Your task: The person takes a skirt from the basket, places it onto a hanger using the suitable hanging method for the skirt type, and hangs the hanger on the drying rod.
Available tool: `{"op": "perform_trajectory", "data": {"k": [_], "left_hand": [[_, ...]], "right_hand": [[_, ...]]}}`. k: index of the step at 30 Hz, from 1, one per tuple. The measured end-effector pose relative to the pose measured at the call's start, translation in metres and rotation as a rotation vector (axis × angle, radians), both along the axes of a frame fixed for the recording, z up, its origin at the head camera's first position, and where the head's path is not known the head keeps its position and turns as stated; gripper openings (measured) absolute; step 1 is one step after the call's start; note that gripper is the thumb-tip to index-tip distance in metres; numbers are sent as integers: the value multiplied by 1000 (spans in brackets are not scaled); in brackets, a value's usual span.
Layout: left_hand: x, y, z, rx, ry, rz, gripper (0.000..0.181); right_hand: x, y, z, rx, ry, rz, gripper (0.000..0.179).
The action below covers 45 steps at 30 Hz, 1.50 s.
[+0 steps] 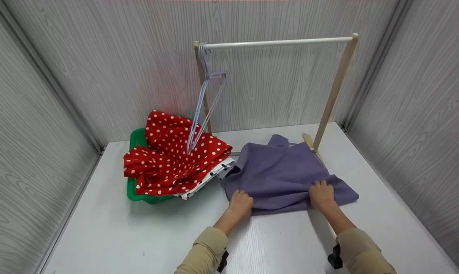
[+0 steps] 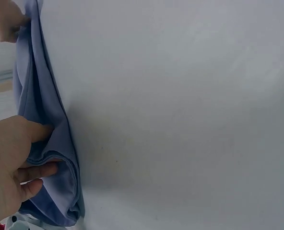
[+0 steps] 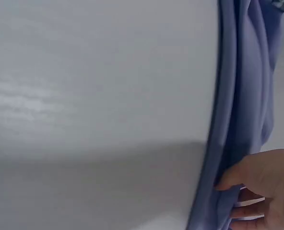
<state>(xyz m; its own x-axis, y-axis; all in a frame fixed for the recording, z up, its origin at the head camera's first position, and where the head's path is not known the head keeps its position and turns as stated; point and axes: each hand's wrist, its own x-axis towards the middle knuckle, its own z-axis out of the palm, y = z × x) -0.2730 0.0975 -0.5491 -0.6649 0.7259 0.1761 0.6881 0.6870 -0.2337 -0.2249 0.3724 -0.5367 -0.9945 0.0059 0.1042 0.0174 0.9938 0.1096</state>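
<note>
A purple cloth (image 1: 282, 165) lies rumpled on the white table, its front edge in loose folds. Near its front left corner my left hand (image 1: 240, 205) grips the fabric; the left wrist view shows the thumb and fingers (image 2: 43, 170) pinching a doubled fold. Farther right along the same edge, my right hand (image 1: 322, 195) grips the cloth. From the right wrist, its thumb (image 3: 230, 177) presses on the cloth with the other fingers curled behind, partly hidden. A narrow strip of fabric sticks up at the cloth's far side.
Left of the cloth stands a green basket (image 1: 138, 137) heaped with red polka-dot fabric (image 1: 172, 156) and white fabric with black spots (image 1: 204, 182). Several hangers (image 1: 200, 102) hang at the left end of a rack's white rail (image 1: 278, 43). Walls enclose the table's back and sides.
</note>
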Motion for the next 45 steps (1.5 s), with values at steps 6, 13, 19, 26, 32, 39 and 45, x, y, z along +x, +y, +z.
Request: {"op": "perform_trajectory", "data": {"k": [6,13,19,26,32,39,45], "left_hand": [[-4,-10,16,2,-242,-20,25],[-19,-26,37,70,-554,-25,38],[-25,-13,39,89,-334,16,34],[-34,11,30,84,-252,195,49],[-55,17,28,122,-377,345,67],[-54,21,20,161,-533,354,68],[-41,32,13,-8,-427,342,63]], "right_hand": [[5,-64,6,-6,45,420,49],[6,-92,-23,-3,117,594,31],[0,-74,-35,29,302,531,15],[-7,-62,-40,36,345,463,12],[-2,-69,-43,53,374,512,15],[5,-77,-38,60,363,553,20],[7,-72,-40,52,407,594,23]]}}
